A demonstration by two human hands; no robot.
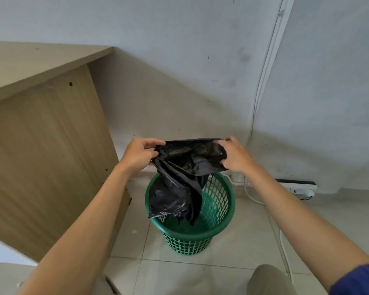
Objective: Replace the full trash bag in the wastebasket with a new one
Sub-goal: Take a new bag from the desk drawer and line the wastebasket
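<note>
Crumpled black trash bag [185,167], glossy, pinched by left hand [139,155] and right hand [235,155]; tail seemingly dips inside green wastebasket [217,201].

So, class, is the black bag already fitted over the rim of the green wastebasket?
No: both hands, left hand and right hand, hold the black bag above the green wastebasket, whose rim is bare.

Black trash bag [185,167]: crumpled thin plastic, top edge stretched roughly level, rest drooping with its lower folds hanging inside the wastebasket mouth. Green wastebasket [215,226]: round, lattice-walled plastic, upright on the floor tiles, directly below the bag, unlined.
</note>
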